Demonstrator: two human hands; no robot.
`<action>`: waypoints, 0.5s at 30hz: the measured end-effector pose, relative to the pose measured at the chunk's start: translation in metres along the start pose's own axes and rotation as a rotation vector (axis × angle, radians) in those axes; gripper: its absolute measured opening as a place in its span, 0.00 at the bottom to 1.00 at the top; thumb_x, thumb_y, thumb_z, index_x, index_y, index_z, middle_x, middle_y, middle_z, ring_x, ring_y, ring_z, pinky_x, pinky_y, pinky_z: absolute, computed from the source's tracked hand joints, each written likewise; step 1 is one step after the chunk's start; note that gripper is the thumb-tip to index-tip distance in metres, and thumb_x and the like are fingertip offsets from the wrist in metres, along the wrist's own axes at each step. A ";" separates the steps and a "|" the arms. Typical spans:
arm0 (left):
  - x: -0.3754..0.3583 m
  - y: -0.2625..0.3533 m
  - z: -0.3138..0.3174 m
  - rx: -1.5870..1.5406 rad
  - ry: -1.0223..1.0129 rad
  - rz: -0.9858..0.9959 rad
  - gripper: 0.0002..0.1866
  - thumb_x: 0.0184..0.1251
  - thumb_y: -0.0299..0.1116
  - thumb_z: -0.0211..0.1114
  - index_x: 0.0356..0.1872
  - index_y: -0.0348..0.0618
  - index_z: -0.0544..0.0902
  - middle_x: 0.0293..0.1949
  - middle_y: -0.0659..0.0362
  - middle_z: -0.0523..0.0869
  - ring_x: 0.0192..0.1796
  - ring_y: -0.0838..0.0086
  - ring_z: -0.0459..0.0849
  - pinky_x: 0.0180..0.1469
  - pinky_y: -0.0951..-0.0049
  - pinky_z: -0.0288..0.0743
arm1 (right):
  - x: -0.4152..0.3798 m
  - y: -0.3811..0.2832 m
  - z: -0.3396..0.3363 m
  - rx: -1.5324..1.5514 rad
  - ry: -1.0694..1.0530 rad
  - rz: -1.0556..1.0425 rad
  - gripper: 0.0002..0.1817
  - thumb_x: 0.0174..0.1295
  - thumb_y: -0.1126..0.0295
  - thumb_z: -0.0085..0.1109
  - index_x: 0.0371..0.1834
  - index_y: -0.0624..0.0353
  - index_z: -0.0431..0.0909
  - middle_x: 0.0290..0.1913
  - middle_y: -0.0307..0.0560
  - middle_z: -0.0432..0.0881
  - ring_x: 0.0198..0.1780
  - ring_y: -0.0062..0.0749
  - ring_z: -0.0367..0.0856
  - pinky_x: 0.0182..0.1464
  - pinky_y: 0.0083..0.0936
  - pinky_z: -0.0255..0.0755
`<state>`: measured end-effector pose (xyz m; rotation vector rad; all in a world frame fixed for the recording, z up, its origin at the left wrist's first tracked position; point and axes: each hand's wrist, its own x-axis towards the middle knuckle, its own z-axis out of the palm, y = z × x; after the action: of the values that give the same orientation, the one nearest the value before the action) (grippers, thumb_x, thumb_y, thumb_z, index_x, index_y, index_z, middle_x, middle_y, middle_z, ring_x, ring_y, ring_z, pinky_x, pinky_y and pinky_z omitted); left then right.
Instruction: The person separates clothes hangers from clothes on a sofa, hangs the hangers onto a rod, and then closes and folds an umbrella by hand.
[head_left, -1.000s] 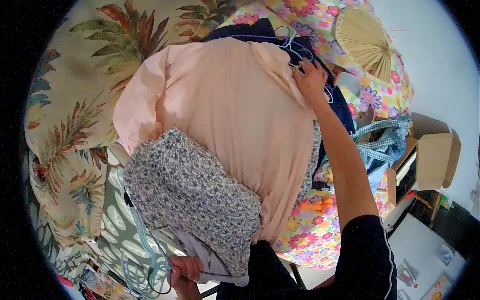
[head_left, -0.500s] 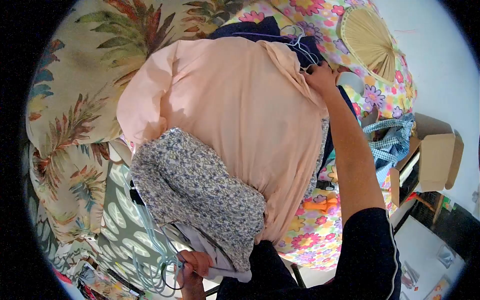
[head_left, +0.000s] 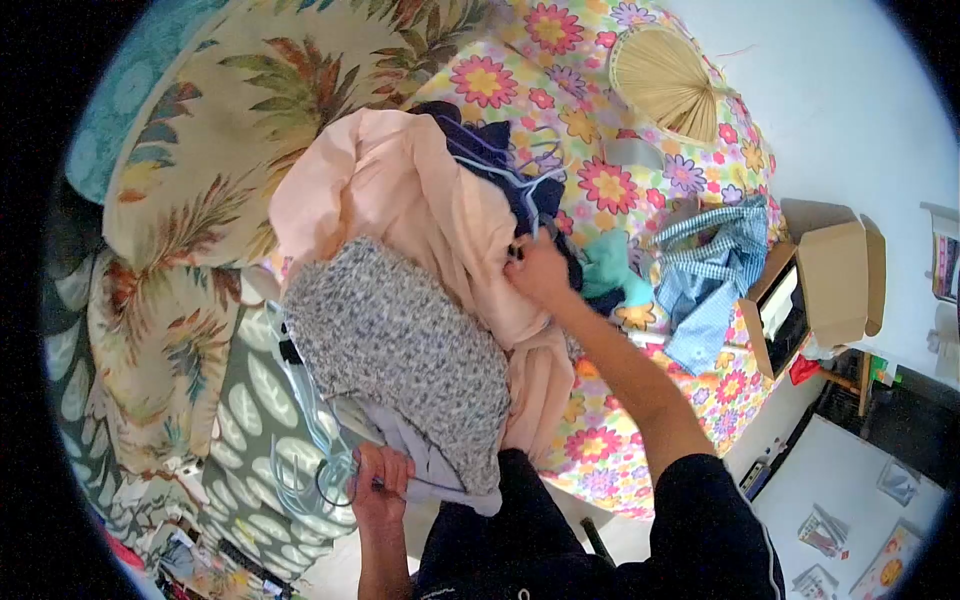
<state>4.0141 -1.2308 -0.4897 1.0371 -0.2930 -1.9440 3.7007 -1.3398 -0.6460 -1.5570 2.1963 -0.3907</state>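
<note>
My left hand [head_left: 382,480], at the bottom, has its fingers wrapped round a bunch of pale blue hangers [head_left: 300,470], one with a dark hook. Beside it hangs a grey floral garment [head_left: 400,350] with a pale lining. My right hand [head_left: 537,270] is closed at the right edge of a peach garment [head_left: 440,220], its fingertips partly hidden. Just above that hand lie light blue and purple hangers [head_left: 530,185] over dark navy cloth [head_left: 470,130].
A flowered cover [head_left: 590,440] lies beneath. At the right are a pleated fan [head_left: 665,85], blue checked cloth [head_left: 710,280], teal cloth [head_left: 610,265] and an open cardboard box [head_left: 835,285]. Leaf-patterned cushions [head_left: 190,190] stand at the left.
My right hand has moved left and down, and the peach garment has bunched leftward, uncovering teal cloth and more of the flowered cover. My left hand still grips the hangers.
</note>
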 end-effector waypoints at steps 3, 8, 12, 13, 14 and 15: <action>-0.031 0.015 0.015 -0.062 0.021 0.028 0.18 0.67 0.41 0.47 0.17 0.48 0.60 0.11 0.64 0.58 0.14 0.77 0.56 0.27 0.74 0.58 | -0.064 -0.038 0.016 0.026 0.026 -0.080 0.10 0.45 0.66 0.54 0.27 0.60 0.70 0.36 0.54 0.65 0.34 0.48 0.73 0.31 0.39 0.72; -0.083 0.033 0.035 -0.046 0.025 0.097 0.19 0.68 0.43 0.43 0.17 0.48 0.59 0.11 0.65 0.57 0.14 0.79 0.54 0.23 0.75 0.55 | -0.145 -0.075 0.002 -0.033 -0.169 -0.191 0.13 0.41 0.68 0.57 0.31 0.60 0.71 0.36 0.51 0.64 0.39 0.45 0.70 0.32 0.37 0.72; -0.133 0.040 0.042 0.046 0.066 0.174 0.19 0.67 0.44 0.45 0.18 0.48 0.59 0.12 0.67 0.56 0.14 0.81 0.53 0.21 0.77 0.52 | -0.202 -0.050 -0.004 -0.195 -0.152 -0.336 0.07 0.50 0.68 0.52 0.30 0.59 0.72 0.35 0.49 0.65 0.38 0.42 0.70 0.26 0.32 0.73; -0.144 0.039 0.041 0.019 0.078 0.174 0.18 0.67 0.43 0.46 0.18 0.48 0.59 0.12 0.67 0.56 0.14 0.81 0.53 0.21 0.77 0.52 | -0.210 -0.023 0.016 -0.152 -0.148 -0.256 0.09 0.52 0.67 0.50 0.34 0.60 0.71 0.36 0.51 0.67 0.38 0.44 0.71 0.27 0.35 0.73; -0.153 0.040 0.038 -0.008 0.091 0.180 0.18 0.67 0.43 0.46 0.18 0.48 0.59 0.12 0.67 0.56 0.14 0.81 0.52 0.20 0.78 0.51 | -0.211 -0.036 -0.017 -0.152 -0.150 -0.262 0.10 0.53 0.68 0.49 0.35 0.62 0.70 0.37 0.56 0.69 0.37 0.51 0.72 0.30 0.43 0.71; -0.158 0.041 0.036 -0.033 0.106 0.182 0.18 0.67 0.43 0.46 0.18 0.48 0.59 0.12 0.67 0.56 0.14 0.81 0.52 0.20 0.78 0.51 | -0.209 -0.034 -0.026 -0.078 -0.103 -0.116 0.10 0.55 0.67 0.47 0.35 0.62 0.69 0.36 0.57 0.70 0.35 0.52 0.73 0.32 0.45 0.71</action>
<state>4.0524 -1.1357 -0.3572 1.0505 -0.2857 -1.7198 3.7756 -1.1544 -0.5722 -1.7119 2.0724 -0.2551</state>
